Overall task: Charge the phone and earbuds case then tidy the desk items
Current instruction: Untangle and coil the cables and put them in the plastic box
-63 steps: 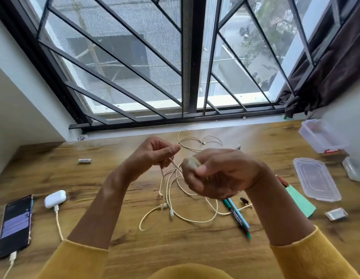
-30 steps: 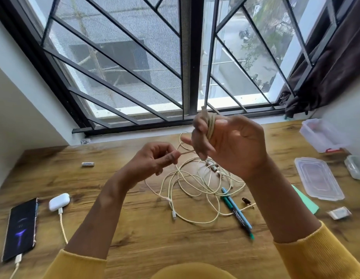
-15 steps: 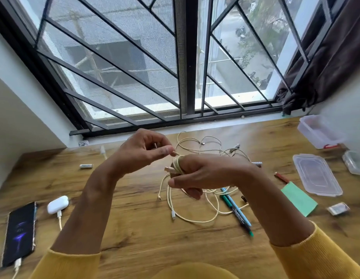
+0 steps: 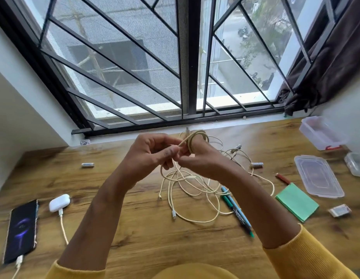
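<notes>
Head view: both hands raised over the middle of the wooden desk (image 4: 134, 228), working a cream braided charging cable (image 4: 195, 198). Right hand (image 4: 201, 158) has several turns of cable wound round its fingers, curled inside the coil; loops stick up toward the desk's far edge. Left hand (image 4: 153, 152) pinches a cable strand between thumb and fingertips, touching the right hand. Rest of the cable lies in loose tangled loops on the desk under the hands, two plug ends free toward the near side. Black smartphone (image 4: 21, 230) flat near the left edge, screen lit, white plug in its near end. White rounded earbuds case (image 4: 59, 202) just beside it, cream lead plugged in. Blue and green pens (image 4: 235, 210) lie right of the tangle, partly under the right forearm. Green sticky-note pad (image 4: 297, 205) and clear plastic lid (image 4: 318, 176) toward the right edge, clear plastic box (image 4: 320, 132) at the far right corner. Small white battery (image 4: 87, 164) left of the hands.
</notes>
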Demonstrator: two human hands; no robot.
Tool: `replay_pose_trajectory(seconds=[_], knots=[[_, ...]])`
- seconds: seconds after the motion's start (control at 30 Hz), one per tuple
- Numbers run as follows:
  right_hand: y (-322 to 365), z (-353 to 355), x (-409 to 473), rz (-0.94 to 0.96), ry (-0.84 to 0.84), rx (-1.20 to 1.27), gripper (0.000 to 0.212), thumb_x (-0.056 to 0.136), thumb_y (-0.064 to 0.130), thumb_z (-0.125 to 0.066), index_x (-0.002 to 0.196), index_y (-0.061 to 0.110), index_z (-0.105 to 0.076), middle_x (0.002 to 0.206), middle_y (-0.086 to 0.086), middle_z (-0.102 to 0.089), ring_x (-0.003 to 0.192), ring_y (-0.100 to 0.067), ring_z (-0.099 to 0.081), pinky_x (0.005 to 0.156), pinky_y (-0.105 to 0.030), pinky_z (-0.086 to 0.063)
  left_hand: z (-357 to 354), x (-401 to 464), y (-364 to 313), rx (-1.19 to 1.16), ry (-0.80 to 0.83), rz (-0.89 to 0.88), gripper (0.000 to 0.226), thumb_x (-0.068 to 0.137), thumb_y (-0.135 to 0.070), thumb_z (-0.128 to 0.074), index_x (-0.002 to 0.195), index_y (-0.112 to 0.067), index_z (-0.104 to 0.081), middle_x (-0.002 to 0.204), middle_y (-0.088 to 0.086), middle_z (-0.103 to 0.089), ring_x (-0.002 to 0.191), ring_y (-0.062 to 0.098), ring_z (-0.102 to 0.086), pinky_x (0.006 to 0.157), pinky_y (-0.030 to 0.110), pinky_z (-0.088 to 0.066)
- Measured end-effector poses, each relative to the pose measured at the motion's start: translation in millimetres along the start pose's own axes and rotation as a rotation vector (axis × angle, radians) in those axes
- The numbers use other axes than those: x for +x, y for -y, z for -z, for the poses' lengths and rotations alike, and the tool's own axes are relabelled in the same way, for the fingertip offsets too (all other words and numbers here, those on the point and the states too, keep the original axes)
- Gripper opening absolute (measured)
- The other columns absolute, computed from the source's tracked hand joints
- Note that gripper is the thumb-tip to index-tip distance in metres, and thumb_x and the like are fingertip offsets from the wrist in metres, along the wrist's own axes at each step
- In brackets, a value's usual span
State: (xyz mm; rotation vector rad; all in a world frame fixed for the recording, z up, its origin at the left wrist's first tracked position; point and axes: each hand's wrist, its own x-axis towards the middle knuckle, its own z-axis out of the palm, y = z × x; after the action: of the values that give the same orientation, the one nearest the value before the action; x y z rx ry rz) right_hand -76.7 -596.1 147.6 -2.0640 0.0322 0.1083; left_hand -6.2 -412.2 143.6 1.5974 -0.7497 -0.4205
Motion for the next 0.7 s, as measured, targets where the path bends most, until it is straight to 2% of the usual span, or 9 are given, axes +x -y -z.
replay_pose_trajectory(seconds=[0.13, 0.23, 0.33, 0.43, 0.5, 0.53, 0.6, 0.63, 0.7], knots=[[5.7, 11.7, -2.2, 0.117, -0.026, 0.554, 0.037, 0.081, -0.005, -0.058, 0.113, 0.006, -0.041, 0.104, -0.011, -0.067, 0.093, -0.014, -0.067, 0.083, -0.033, -0.052, -4.3, -8.8, 8.4, -0.086, 0.010, 0.031, 0.020, 0.092, -0.010, -0.069, 0.110, -0.002, -0.075, 0.079, 0.016, -0.074, 0.066, 0.023, -0.069, 0.063, 0.029, -0.059], [9.9, 25.5, -4.8, 0.238, 0.063, 0.930, 0.038, 0.071, 0.002, -0.050, 0.108, 0.008, -0.044, 0.110, -0.017, -0.072, 0.114, -0.028, -0.067, 0.103, -0.047, -0.043, -6.1, -13.4, 17.5, -0.091, 0.083, 0.051, 0.021, 0.094, -0.007, -0.068, 0.111, 0.004, -0.074, 0.083, 0.019, -0.076, 0.073, 0.024, -0.072, 0.071, 0.028, -0.060], [11.2, 31.8, -4.9, 0.360, 0.234, 1.170, 0.022, 0.081, 0.014, -0.054, 0.102, 0.007, -0.049, 0.097, -0.019, -0.070, 0.105, -0.035, -0.068, 0.118, -0.059, -0.035, -10.3, -13.7, 21.3, -0.096, 0.118, 0.067, 0.024, 0.088, -0.006, -0.073, 0.109, 0.005, -0.076, 0.092, 0.019, -0.080, 0.086, 0.023, -0.077, 0.084, 0.029, -0.062], [11.2, 34.8, -6.1, 0.351, 0.327, 1.094, 0.021, 0.088, 0.025, -0.054, 0.098, 0.007, -0.049, 0.083, -0.020, -0.066, 0.095, -0.040, -0.066, 0.106, -0.053, -0.045, -9.3, -10.8, 23.6, 0.042, 0.076, 0.022, 0.022, 0.085, -0.011, -0.082, 0.105, -0.003, -0.081, 0.101, 0.013, -0.082, 0.105, 0.030, -0.077, 0.098, 0.042, -0.060], [12.3, 34.5, -7.1, 0.328, 0.395, 1.006, 0.025, 0.090, 0.032, -0.057, 0.094, 0.009, -0.047, 0.072, -0.018, -0.066, 0.091, -0.042, -0.067, 0.098, -0.050, -0.045, -5.9, -7.3, 26.9, 0.186, -0.001, -0.036, 0.018, 0.084, -0.014, -0.087, 0.102, -0.014, -0.084, 0.106, 0.000, -0.079, 0.110, 0.029, -0.074, 0.102, 0.047, -0.058], [12.8, 33.9, -7.8, 0.304, 0.416, 0.958, 0.025, 0.092, 0.033, -0.057, 0.092, 0.009, -0.047, 0.067, -0.016, -0.064, 0.088, -0.042, -0.067, 0.095, -0.051, -0.045, -4.3, -5.7, 28.1, 0.269, -0.062, -0.050, 0.018, 0.083, -0.015, -0.089, 0.098, -0.023, -0.085, 0.106, -0.007, -0.074, 0.107, 0.023, -0.071, 0.098, 0.045, -0.059], [12.4, 30.8, -9.4, 0.246, 0.426, 0.838, 0.025, 0.099, 0.030, -0.049, 0.086, 0.009, -0.048, 0.056, -0.013, -0.058, 0.080, -0.040, -0.068, 0.090, -0.050, -0.046, -2.1, -4.0, 28.3, 0.432, -0.228, -0.059, 0.028, 0.081, -0.014, -0.091, 0.090, -0.039, -0.082, 0.093, -0.009, -0.061, 0.088, 0.013, -0.062, 0.076, 0.034, -0.055], [11.7, 28.2, -10.3, 0.227, 0.408, 0.764, 0.027, 0.102, 0.027, -0.044, 0.084, 0.008, -0.049, 0.052, -0.013, -0.053, 0.074, -0.037, -0.069, 0.088, -0.049, -0.049, -1.3, -3.5, 27.0, 0.464, -0.293, -0.060, 0.029, 0.081, -0.012, -0.090, 0.088, -0.040, -0.082, 0.084, -0.005, -0.059, 0.076, 0.011, -0.055, 0.066, 0.031, -0.049], [10.6, 21.9, -12.1, 0.211, 0.369, 0.642, 0.029, 0.105, 0.018, -0.041, 0.084, 0.001, -0.053, 0.051, -0.012, -0.046, 0.059, -0.030, -0.068, 0.083, -0.052, -0.050, -1.4, -5.4, 22.1, 0.433, -0.345, -0.041, 0.025, 0.084, -0.011, -0.087, 0.087, -0.036, -0.083, 0.068, -0.004, -0.062, 0.060, 0.009, -0.051, 0.056, 0.026, -0.043]])
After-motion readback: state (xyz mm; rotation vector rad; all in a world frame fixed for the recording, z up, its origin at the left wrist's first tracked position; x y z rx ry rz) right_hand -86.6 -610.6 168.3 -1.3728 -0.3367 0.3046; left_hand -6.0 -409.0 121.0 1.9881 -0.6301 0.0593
